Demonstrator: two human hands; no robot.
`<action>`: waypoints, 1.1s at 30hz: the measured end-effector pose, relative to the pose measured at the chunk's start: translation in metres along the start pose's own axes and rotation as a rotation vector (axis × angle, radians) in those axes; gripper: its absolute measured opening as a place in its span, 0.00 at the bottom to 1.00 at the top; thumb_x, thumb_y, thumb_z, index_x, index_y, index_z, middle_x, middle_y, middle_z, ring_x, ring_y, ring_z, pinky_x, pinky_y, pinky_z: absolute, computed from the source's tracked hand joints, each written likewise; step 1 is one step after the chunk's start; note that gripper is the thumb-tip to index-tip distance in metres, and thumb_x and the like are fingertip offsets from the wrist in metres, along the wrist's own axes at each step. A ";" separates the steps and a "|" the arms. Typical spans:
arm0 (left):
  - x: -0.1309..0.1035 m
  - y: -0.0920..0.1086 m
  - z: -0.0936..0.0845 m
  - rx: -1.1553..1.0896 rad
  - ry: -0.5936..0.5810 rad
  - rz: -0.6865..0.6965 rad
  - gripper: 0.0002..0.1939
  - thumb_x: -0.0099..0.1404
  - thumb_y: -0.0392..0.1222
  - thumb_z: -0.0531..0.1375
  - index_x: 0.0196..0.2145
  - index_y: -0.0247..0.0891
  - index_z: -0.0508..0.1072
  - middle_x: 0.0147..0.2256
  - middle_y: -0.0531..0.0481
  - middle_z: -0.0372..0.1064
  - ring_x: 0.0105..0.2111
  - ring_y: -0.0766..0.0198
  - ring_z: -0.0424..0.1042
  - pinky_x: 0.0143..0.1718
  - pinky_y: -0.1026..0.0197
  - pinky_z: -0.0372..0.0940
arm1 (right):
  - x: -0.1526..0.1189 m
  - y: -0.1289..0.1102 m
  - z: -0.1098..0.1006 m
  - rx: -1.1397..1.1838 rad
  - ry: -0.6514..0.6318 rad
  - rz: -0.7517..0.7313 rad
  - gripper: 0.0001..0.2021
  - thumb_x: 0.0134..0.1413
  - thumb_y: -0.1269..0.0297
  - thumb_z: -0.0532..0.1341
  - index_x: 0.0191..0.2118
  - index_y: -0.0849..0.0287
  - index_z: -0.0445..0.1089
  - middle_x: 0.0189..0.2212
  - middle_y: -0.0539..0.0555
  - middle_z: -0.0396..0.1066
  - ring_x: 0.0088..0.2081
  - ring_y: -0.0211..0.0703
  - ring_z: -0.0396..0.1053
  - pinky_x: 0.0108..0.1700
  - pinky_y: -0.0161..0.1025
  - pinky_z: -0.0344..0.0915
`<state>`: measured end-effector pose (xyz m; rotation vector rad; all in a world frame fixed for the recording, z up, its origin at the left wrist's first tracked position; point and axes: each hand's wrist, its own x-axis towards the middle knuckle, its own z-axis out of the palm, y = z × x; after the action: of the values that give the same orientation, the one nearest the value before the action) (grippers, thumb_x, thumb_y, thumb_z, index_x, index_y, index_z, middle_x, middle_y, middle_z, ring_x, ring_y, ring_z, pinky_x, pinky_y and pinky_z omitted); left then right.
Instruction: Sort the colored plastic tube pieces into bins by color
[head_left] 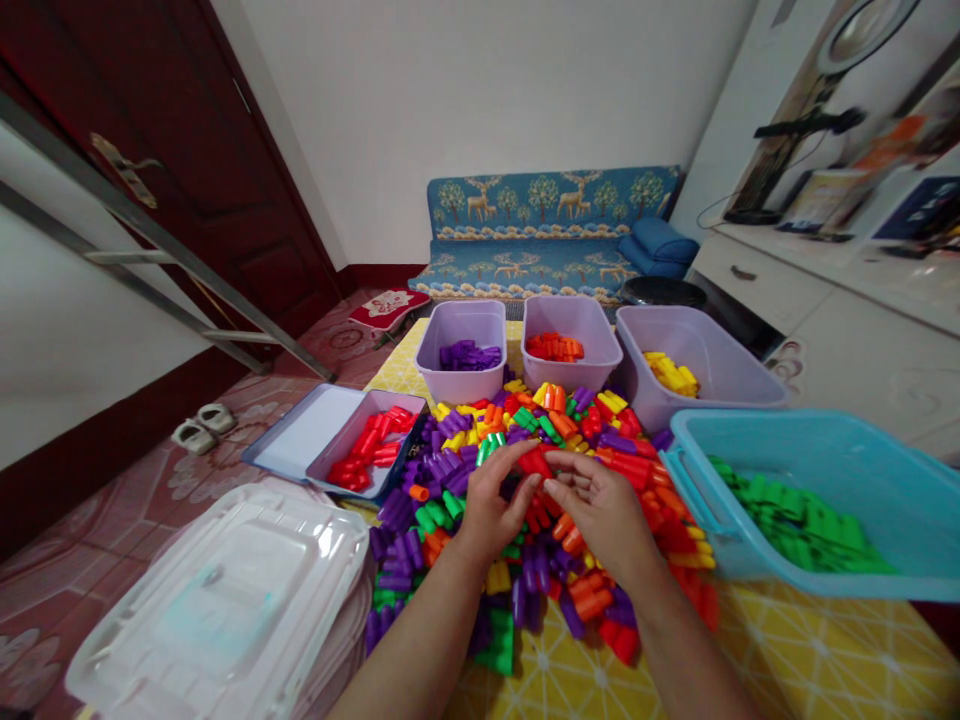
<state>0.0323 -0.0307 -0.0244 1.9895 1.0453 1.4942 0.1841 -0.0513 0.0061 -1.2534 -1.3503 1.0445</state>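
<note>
Over a heap of colourful plastic building pieces, my left hand and my right hand come together around one red plastic building piece. The thumb and fingers of each hand close on it from either side. Purple, green, yellow, orange and red pieces lie loose below and around both hands. Some are joined in short rows. My fingers cover part of the held piece.
Behind the heap stand lilac bins of purple, orange-red and yellow pieces. A turquoise bin with green pieces is at right. At left are an opened case with red pieces and stacked white lids.
</note>
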 end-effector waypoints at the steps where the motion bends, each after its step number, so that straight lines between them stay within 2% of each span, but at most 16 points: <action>1: 0.000 -0.001 0.001 -0.008 0.005 0.010 0.16 0.65 0.38 0.58 0.51 0.41 0.70 0.44 0.45 0.73 0.41 0.61 0.73 0.44 0.58 0.67 | 0.000 -0.001 0.001 -0.007 0.008 -0.015 0.14 0.50 0.64 0.63 0.44 0.59 0.73 0.35 0.55 0.76 0.36 0.44 0.74 0.39 0.41 0.73; 3: 0.000 -0.001 0.002 -0.051 0.072 -0.024 0.15 0.65 0.38 0.58 0.49 0.40 0.71 0.40 0.46 0.73 0.35 0.64 0.73 0.38 0.61 0.69 | 0.000 -0.002 0.001 -0.031 0.026 -0.045 0.14 0.50 0.64 0.62 0.44 0.58 0.73 0.38 0.56 0.76 0.37 0.44 0.74 0.40 0.41 0.72; 4: 0.001 0.000 0.002 -0.096 0.145 -0.073 0.15 0.65 0.39 0.59 0.50 0.40 0.70 0.38 0.46 0.73 0.32 0.65 0.73 0.35 0.63 0.69 | 0.000 -0.003 0.001 -0.046 0.032 -0.056 0.14 0.50 0.64 0.62 0.44 0.58 0.73 0.39 0.56 0.76 0.38 0.44 0.74 0.41 0.41 0.72; 7: 0.009 0.004 -0.003 -0.295 0.466 -0.261 0.21 0.64 0.42 0.60 0.54 0.40 0.64 0.35 0.50 0.70 0.27 0.70 0.72 0.31 0.66 0.68 | 0.000 -0.006 -0.001 -0.095 0.052 -0.068 0.12 0.51 0.62 0.62 0.42 0.58 0.74 0.39 0.57 0.77 0.38 0.46 0.74 0.41 0.42 0.71; 10: 0.024 0.006 -0.022 -0.517 0.755 -0.378 0.24 0.62 0.42 0.62 0.55 0.41 0.61 0.34 0.53 0.69 0.29 0.71 0.73 0.34 0.68 0.69 | -0.001 -0.008 -0.002 -0.118 0.068 -0.064 0.11 0.52 0.61 0.61 0.40 0.58 0.74 0.38 0.57 0.77 0.39 0.47 0.75 0.43 0.43 0.71; 13: 0.037 -0.002 -0.048 -0.753 0.916 -0.450 0.23 0.62 0.40 0.63 0.53 0.44 0.61 0.36 0.53 0.69 0.32 0.73 0.74 0.37 0.70 0.68 | -0.001 -0.009 -0.003 -0.115 0.075 -0.066 0.11 0.52 0.61 0.61 0.40 0.58 0.74 0.38 0.57 0.77 0.39 0.47 0.75 0.43 0.44 0.70; 15: 0.041 -0.012 -0.064 -0.777 1.003 -0.459 0.20 0.63 0.40 0.62 0.51 0.46 0.61 0.38 0.52 0.70 0.35 0.72 0.74 0.37 0.71 0.68 | -0.002 -0.010 -0.003 -0.109 0.076 -0.065 0.11 0.53 0.61 0.61 0.40 0.58 0.74 0.38 0.56 0.77 0.39 0.47 0.75 0.43 0.43 0.70; 17: 0.041 -0.021 -0.073 -0.748 1.007 -0.477 0.22 0.65 0.43 0.60 0.54 0.49 0.57 0.37 0.52 0.71 0.35 0.72 0.74 0.35 0.72 0.67 | -0.002 -0.009 -0.003 -0.108 0.077 -0.063 0.11 0.53 0.60 0.61 0.40 0.58 0.74 0.38 0.56 0.77 0.39 0.47 0.75 0.43 0.43 0.70; 19: 0.038 -0.026 -0.074 -0.697 0.941 -0.512 0.27 0.66 0.47 0.57 0.59 0.51 0.51 0.35 0.52 0.73 0.32 0.71 0.75 0.33 0.70 0.67 | -0.002 -0.008 -0.004 -0.114 0.080 -0.064 0.11 0.54 0.60 0.61 0.41 0.57 0.74 0.38 0.56 0.77 0.39 0.47 0.75 0.43 0.43 0.70; 21: 0.033 -0.026 -0.069 -0.589 0.789 -0.530 0.29 0.67 0.50 0.56 0.62 0.50 0.50 0.33 0.51 0.74 0.30 0.69 0.75 0.32 0.67 0.68 | -0.002 -0.006 -0.004 -0.120 0.080 -0.067 0.11 0.54 0.60 0.61 0.41 0.57 0.74 0.38 0.56 0.77 0.39 0.47 0.75 0.43 0.43 0.70; 22: 0.031 -0.024 -0.065 -0.497 0.670 -0.521 0.27 0.66 0.50 0.56 0.61 0.47 0.55 0.33 0.50 0.75 0.30 0.67 0.75 0.33 0.65 0.68 | -0.001 -0.006 -0.004 -0.124 0.081 -0.068 0.10 0.54 0.60 0.61 0.41 0.57 0.74 0.38 0.56 0.77 0.39 0.47 0.75 0.43 0.43 0.70; 24: 0.028 -0.018 -0.057 -0.217 0.381 -0.438 0.20 0.64 0.50 0.58 0.52 0.42 0.69 0.34 0.47 0.75 0.34 0.62 0.75 0.37 0.60 0.69 | -0.001 -0.004 -0.004 -0.139 0.082 -0.076 0.10 0.54 0.61 0.60 0.40 0.57 0.74 0.38 0.56 0.77 0.39 0.47 0.75 0.42 0.43 0.70; 26: 0.026 -0.013 -0.049 0.119 0.109 -0.301 0.16 0.60 0.47 0.61 0.45 0.41 0.75 0.40 0.44 0.74 0.41 0.55 0.73 0.44 0.54 0.67 | 0.000 -0.002 -0.003 -0.167 0.082 -0.090 0.10 0.54 0.61 0.60 0.40 0.57 0.74 0.38 0.55 0.77 0.39 0.47 0.75 0.41 0.42 0.70; 27: 0.025 -0.010 -0.046 0.265 0.004 -0.238 0.17 0.58 0.45 0.62 0.45 0.41 0.76 0.43 0.43 0.73 0.44 0.53 0.72 0.47 0.51 0.66 | 0.000 -0.001 -0.003 -0.182 0.081 -0.099 0.10 0.55 0.62 0.60 0.41 0.56 0.74 0.38 0.55 0.77 0.39 0.46 0.74 0.42 0.42 0.70; 30: 0.021 -0.006 -0.036 0.529 -0.178 -0.159 0.24 0.55 0.39 0.62 0.52 0.41 0.72 0.48 0.41 0.69 0.48 0.49 0.68 0.50 0.47 0.63 | 0.001 0.001 -0.002 -0.215 0.076 -0.124 0.09 0.56 0.63 0.59 0.41 0.56 0.74 0.40 0.55 0.76 0.40 0.46 0.74 0.41 0.41 0.70; 33: 0.018 -0.006 -0.028 0.635 -0.242 -0.160 0.29 0.53 0.34 0.60 0.54 0.42 0.69 0.48 0.40 0.67 0.49 0.49 0.67 0.50 0.47 0.63 | 0.001 0.001 -0.001 -0.238 0.072 -0.137 0.09 0.55 0.63 0.59 0.40 0.57 0.73 0.39 0.55 0.75 0.40 0.45 0.73 0.40 0.41 0.70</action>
<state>0.0068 -0.0155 -0.0093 2.3433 1.6658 0.8646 0.1850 -0.0502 0.0048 -1.3363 -1.5149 0.7536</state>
